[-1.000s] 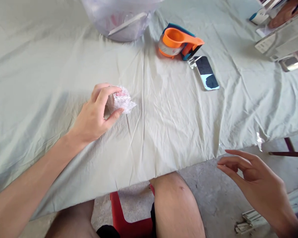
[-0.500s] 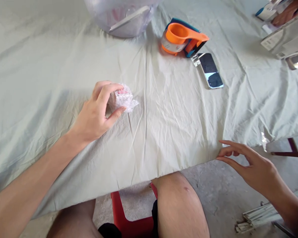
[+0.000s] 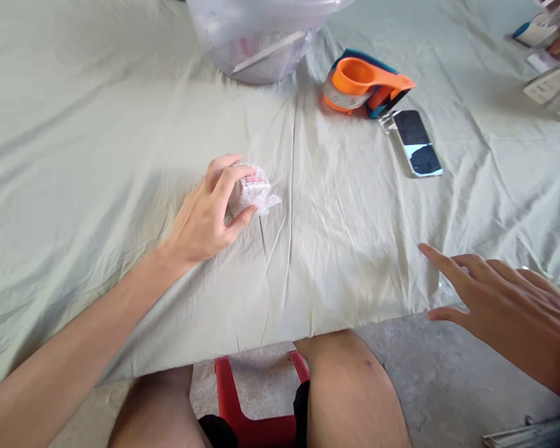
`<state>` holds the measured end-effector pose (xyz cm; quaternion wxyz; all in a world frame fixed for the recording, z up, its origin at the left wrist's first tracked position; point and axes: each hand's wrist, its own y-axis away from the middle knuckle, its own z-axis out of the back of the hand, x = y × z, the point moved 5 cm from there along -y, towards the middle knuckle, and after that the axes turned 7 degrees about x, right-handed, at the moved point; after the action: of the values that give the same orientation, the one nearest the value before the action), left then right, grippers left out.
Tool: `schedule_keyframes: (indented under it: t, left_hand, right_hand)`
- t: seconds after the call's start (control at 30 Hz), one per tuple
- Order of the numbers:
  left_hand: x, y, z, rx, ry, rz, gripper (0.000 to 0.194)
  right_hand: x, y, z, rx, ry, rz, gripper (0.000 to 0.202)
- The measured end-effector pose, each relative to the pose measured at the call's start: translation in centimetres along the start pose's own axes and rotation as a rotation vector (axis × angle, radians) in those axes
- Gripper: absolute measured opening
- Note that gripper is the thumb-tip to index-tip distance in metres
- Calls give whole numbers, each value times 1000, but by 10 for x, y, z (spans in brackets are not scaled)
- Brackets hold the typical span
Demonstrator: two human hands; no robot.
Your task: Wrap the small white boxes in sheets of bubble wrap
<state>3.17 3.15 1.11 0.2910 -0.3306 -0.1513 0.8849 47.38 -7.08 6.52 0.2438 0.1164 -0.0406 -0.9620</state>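
My left hand point(image 3: 210, 214) grips a small bubble-wrapped package point(image 3: 256, 186) on the table, fingers over its top and thumb at its near side. Red print shows through the clear wrap, but what lies inside cannot be made out. At the table's front edge on the right, my right hand point(image 3: 499, 305) is spread with its fingers apart and holds nothing. A scrap of clear plastic point(image 3: 444, 287) partly shows beside its thumb and index finger.
A pale green cloth point(image 3: 135, 124) covers the table. Toward the back stand a translucent plastic tub point(image 3: 266, 53) and an orange and blue tape dispenser point(image 3: 354, 78). A phone point(image 3: 419, 143) lies near the dispenser. A box point(image 3: 553, 84) sits far right. Below is a red stool point(image 3: 261, 429).
My right hand has gone from pinched fingertips at the table edge to spread fingers. The left hand keeps its hold on the package. The whole view has shifted slightly.
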Motion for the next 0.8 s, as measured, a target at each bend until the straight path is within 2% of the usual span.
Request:
schedule_keyframes:
  t: [0.1, 0.17, 0.23, 0.3, 0.4, 0.47, 0.6, 0.67, 0.8]
  left_hand:
    - [1, -1, 2, -13, -54, -20, 49]
    - [1, -1, 3, -25, -103, -30, 51]
    - [0, -1, 3, -47, -128, -55, 52]
    - [0, -1, 2, -48, -109, -60, 54]
    - [2, -2, -1, 11, -49, 1, 53]
    - [1, -2, -2, 39, -43, 18, 53]
    - [-3, -1, 3, -3, -77, -26, 50]
    - [-1, 0, 4, -29, -80, -40, 51]
    - [12, 2, 2, -55, -87, 3, 52]
  right_hand:
    - [54, -44, 41, -177, -108, 75, 72]
    - [99, -95, 69, -309, -267, 185, 39]
    - [135, -150, 87, -537, -355, 305, 24]
    - [159, -203, 86, -664, -423, 391, 25]
    - [175, -262, 57, -644, -473, 458, 35]
    - [177, -274, 42, -725, -490, 488, 37]
    - [173, -253, 35, -1078, -502, 604, 23]
    - [173, -246, 38, -1096, -501, 670, 15]
    - [169, -248, 41, -1018, -511, 724, 10]
